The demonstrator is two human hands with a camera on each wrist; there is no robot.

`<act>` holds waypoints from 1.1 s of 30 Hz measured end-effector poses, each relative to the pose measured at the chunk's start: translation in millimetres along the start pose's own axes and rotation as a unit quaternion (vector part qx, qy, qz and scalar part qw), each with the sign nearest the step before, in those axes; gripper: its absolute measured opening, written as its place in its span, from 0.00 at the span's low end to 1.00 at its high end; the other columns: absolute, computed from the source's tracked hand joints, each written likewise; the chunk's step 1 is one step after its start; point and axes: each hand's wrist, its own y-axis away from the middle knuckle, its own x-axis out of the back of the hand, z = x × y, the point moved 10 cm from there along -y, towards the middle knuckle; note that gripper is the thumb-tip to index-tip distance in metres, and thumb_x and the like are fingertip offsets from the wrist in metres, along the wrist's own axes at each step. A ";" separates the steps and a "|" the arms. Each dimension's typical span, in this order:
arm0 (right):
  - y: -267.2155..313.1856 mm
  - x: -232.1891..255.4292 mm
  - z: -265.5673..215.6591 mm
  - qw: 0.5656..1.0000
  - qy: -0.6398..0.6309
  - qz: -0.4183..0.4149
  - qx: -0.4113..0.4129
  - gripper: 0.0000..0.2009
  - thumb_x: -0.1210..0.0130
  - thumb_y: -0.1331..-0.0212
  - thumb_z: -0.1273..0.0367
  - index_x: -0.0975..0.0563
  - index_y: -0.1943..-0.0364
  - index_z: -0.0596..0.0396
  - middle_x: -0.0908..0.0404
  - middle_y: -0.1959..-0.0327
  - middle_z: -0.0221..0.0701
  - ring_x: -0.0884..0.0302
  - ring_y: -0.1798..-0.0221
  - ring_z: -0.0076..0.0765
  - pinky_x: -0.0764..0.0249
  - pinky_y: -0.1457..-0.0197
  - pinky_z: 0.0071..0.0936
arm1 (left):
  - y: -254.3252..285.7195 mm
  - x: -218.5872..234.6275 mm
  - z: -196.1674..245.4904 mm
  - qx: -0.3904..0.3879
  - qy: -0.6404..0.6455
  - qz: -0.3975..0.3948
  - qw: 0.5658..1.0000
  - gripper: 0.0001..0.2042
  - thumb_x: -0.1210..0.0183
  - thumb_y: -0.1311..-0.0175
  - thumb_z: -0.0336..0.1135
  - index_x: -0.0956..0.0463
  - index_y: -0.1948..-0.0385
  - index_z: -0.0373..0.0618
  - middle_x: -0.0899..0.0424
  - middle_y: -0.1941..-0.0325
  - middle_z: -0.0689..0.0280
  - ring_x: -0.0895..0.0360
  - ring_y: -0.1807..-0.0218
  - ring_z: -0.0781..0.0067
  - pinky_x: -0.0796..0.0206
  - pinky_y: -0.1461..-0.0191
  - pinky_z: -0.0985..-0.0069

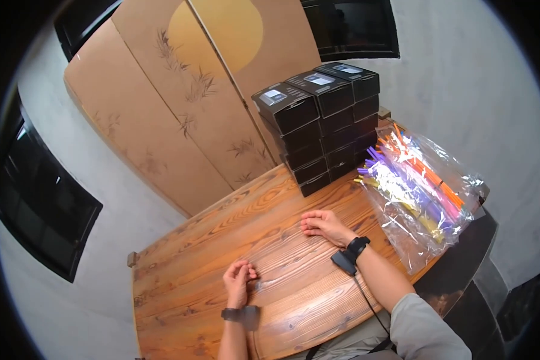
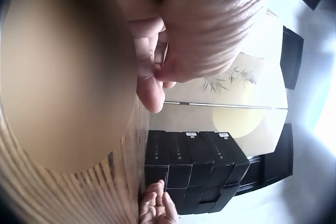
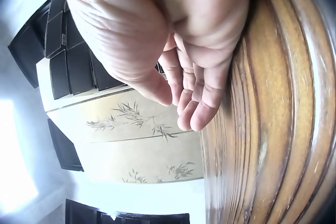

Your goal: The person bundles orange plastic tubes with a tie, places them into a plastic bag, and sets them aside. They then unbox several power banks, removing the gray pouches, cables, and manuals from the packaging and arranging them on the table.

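My left hand [image 1: 239, 283] rests on the wooden table [image 1: 192, 270], its fingers loosely curled with nothing held; in the left wrist view the left hand [image 2: 184, 29] shows thumb and fingers close together. Farther right and forward lies my right hand [image 1: 328, 228], also loosely curled and empty. In the right wrist view the right hand [image 3: 163, 40] has its fingers bent side by side near the tabletop [image 3: 273, 103]. Beyond the right hand stands a stack of black boxes [image 1: 306, 144]. Both wrists wear black straps with small devices.
Clear plastic bags [image 1: 402, 234] holding orange, purple, pink and yellow sticks [image 1: 423, 171] lie at the table's right side, next to the boxes. A tan folding panel [image 1: 180, 108] with a painted yellow circle and bamboo stands behind the table. A cable [image 1: 366, 300] hangs from the right wrist device.
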 end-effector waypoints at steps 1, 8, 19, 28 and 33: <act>-1.3 0.5 1.6 1.000 -0.003 0.000 0.002 0.13 0.46 0.33 0.72 0.27 0.49 0.67 0.19 0.55 0.40 0.18 0.55 0.30 0.19 0.51 0.24 | 0.2 -0.6 0.0 0.001 -0.006 0.005 1.000 0.06 0.46 0.31 0.25 0.25 0.57 0.35 0.19 0.63 0.61 0.21 0.67 0.76 0.23 0.63 0.80; -3.5 0.7 4.3 1.000 -0.013 -0.005 0.003 0.13 0.45 0.34 0.72 0.25 0.50 0.65 0.18 0.59 0.37 0.18 0.57 0.29 0.19 0.52 0.24 | -25.7 -27.5 24.7 0.058 -0.081 0.013 0.995 0.08 0.44 0.32 0.28 0.26 0.54 0.38 0.18 0.62 0.63 0.20 0.66 0.74 0.22 0.62 0.78; -3.3 2.8 4.6 1.000 -0.009 0.007 -0.001 0.13 0.44 0.35 0.72 0.25 0.51 0.68 0.18 0.60 0.38 0.17 0.59 0.29 0.18 0.56 0.23 | -104.1 -247.5 213.3 -0.216 -0.295 -0.100 0.925 0.38 0.34 0.39 0.39 0.46 0.28 0.53 0.42 0.29 0.55 0.29 0.38 0.65 0.27 0.46 0.71; -7.3 4.1 8.2 1.000 -0.002 0.001 0.001 0.11 0.44 0.34 0.71 0.23 0.52 0.63 0.18 0.64 0.32 0.19 0.61 0.25 0.19 0.55 0.21 | -154.6 -302.7 211.7 -0.237 -0.248 -0.112 0.933 0.33 0.39 0.35 0.39 0.43 0.29 0.51 0.34 0.34 0.55 0.26 0.42 0.65 0.29 0.45 0.72; -5.4 2.1 6.8 1.000 -0.008 -0.003 -0.004 0.11 0.45 0.33 0.72 0.23 0.52 0.64 0.18 0.63 0.33 0.19 0.60 0.26 0.19 0.54 0.21 | -151.5 -299.2 223.0 -0.249 -0.258 -0.082 0.930 0.21 0.48 0.28 0.36 0.33 0.34 0.54 0.24 0.56 0.66 0.32 0.69 0.85 0.32 0.67 0.81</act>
